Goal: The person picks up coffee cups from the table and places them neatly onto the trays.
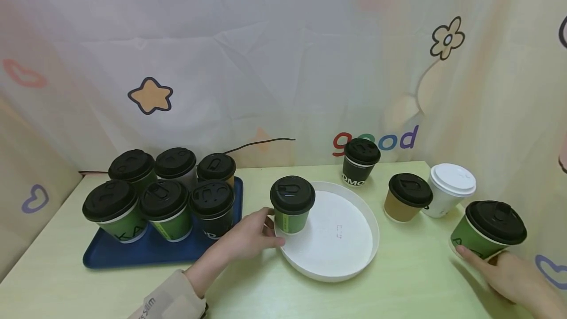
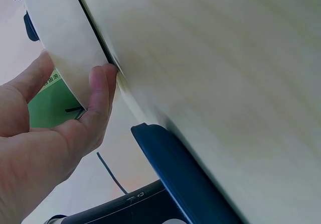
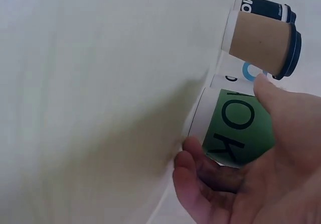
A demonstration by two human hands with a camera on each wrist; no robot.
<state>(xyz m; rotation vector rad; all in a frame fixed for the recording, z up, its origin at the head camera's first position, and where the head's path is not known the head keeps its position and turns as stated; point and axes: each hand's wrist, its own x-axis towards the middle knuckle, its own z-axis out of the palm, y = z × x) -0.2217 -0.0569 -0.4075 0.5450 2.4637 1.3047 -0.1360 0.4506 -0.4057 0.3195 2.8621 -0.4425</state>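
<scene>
My left hand (image 1: 252, 235) holds the left rim of a round white tray (image 1: 328, 272), thumb and fingertips against its wall. A small green paper cup with a black lid (image 1: 292, 206) stands at that side of the tray, right beside the fingers. In the left wrist view, the green cup (image 2: 52, 106) shows behind the fingers and the tray wall (image 2: 70, 33). At the far right my right hand (image 1: 509, 272) grips a larger green paper cup (image 1: 478, 238) with a black lid; in the right wrist view, thumb and curled fingers lie around this lettered cup (image 3: 235, 128).
A blue tray (image 1: 146, 257) on the left bears several black-lidded paper cups (image 1: 166, 208). Toward the right stand a black cup (image 1: 356, 166), a brown cup (image 1: 403, 206) and a white cup with a white lid (image 1: 447, 196). A printed curtain (image 1: 266, 63) hangs behind the table.
</scene>
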